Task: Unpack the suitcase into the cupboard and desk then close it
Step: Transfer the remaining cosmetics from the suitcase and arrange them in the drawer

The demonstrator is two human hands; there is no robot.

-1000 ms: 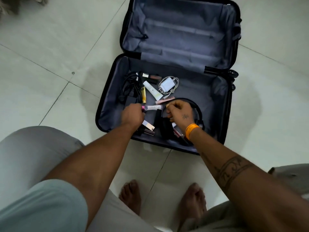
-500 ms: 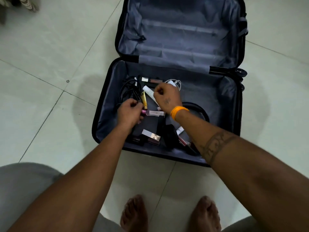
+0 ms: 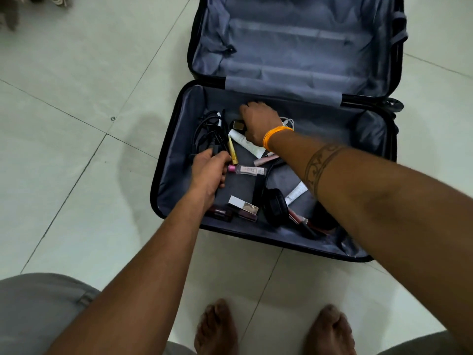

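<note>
An open black suitcase (image 3: pixel 166 180) with grey lining lies on the floor, its lid (image 3: pixel 294 47) flat and empty. My left hand (image 3: pixel 208 174) grips the plug end of a bundle of black cable (image 3: pixel 208 129) at the near half's left side. My right hand (image 3: pixel 258 124) is curled down over a white charger, whose white cord (image 3: pixel 289 121) peeks out beside my wrist. Loose around them lie a gold tube (image 3: pixel 233 152), a white tube (image 3: pixel 247 144), a clear bottle with a pink cap (image 3: pixel 250 170), black headphones (image 3: pixel 275 206) and several lipsticks (image 3: pixel 243 206).
The suitcase sits on pale floor tiles (image 3: pixel 76 175). My bare feet (image 3: pixel 215 326) stand just in front of its near edge, and my grey-clad knees frame the bottom corners. Something blurred stands at the top left corner (image 3: pixel 10 16).
My right hand went from the headphones up to the white charger at the back. My left hand moved left from the pink-capped bottle and took hold of the black cable.
</note>
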